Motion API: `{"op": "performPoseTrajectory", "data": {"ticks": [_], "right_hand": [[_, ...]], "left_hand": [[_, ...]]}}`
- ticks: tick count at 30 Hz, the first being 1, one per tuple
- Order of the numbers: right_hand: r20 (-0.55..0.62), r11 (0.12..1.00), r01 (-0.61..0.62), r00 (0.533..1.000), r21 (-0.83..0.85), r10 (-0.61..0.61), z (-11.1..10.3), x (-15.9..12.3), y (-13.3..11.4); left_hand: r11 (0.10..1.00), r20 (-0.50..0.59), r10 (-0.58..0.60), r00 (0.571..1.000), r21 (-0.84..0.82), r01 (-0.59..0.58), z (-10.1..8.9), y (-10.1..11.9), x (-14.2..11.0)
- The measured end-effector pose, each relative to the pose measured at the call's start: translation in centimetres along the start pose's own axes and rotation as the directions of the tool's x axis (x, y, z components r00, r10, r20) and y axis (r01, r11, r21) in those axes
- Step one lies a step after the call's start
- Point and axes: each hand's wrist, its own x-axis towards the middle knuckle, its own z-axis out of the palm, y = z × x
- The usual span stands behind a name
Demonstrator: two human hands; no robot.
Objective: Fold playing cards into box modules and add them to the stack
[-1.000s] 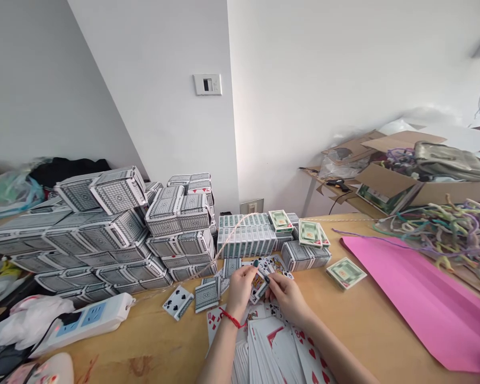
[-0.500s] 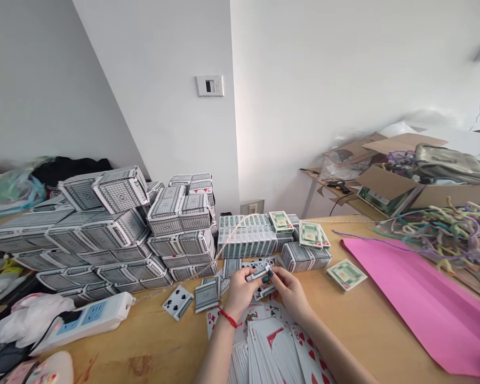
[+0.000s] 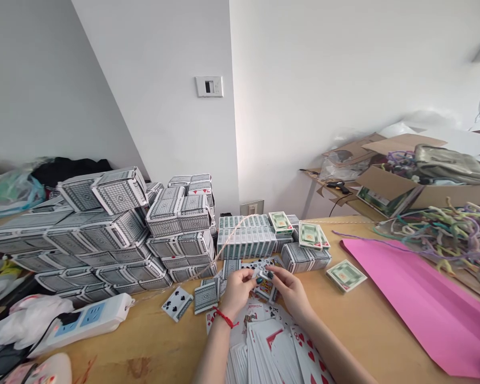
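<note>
My left hand (image 3: pixel 240 292), with a red string bracelet at its wrist, pinches the left side of a playing card (image 3: pixel 265 275). The fingers of my right hand (image 3: pixel 291 290) are closed on the same card from the other side. The card looks bent; its fold is partly hidden by my fingertips. Just below, between the hands, a colourful face card (image 3: pixel 266 289) shows. Loose cards (image 3: pixel 264 349) lie in a spread heap under my forearms. Left of my left hand are a six of spades (image 3: pixel 177 304) with a folded edge and a folded card (image 3: pixel 206 297) with its patterned back up.
Blocks built from folded cards (image 3: pixel 116 234) are stacked at the left. Green card boxes (image 3: pixel 248 237) stand in a row at the back, and another box (image 3: pixel 346 276) lies to the right. A power strip (image 3: pixel 90 320), pink paper (image 3: pixel 420 304) and tangled pipe cleaners (image 3: pixel 448 240) flank the work area.
The card between my hands has turned from a flatter, tilted pose, and more of the colourful face card shows beneath. Both hands stay in nearly the same place.
</note>
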Motion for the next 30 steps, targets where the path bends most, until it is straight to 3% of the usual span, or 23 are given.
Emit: {"op": "performPoseTrajectory", "data": {"ticks": [7, 16, 21, 30], "right_hand": [[0.017, 0.996, -0.007, 1.0, -0.084, 0.008, -0.2, 0.1, 0.0], [0.211, 0.996, -0.089, 0.973, -0.015, 0.091, -0.5, -0.2, -0.3], [0.146, 0.993, -0.087, 0.986, 0.082, 0.074, -0.1, -0.3, -0.1], [0.047, 0.979, -0.076, 0.997, 0.188, 0.068, -0.2, -0.2, 0.0]], "left_hand": [[0.994, 0.006, 0.035, 0.999, 0.101, -0.036, 0.3, 0.7, -0.8], [0.994, -0.009, 0.069, 0.998, 0.085, -0.068, 0.3, 1.1, -0.9], [0.999, -0.063, 0.043, 0.997, 0.0, -0.043, 0.4, 1.5, -0.9], [0.986, 0.05, -0.059, 0.997, -0.152, 0.066, 0.0, 0.6, -0.3]]}}
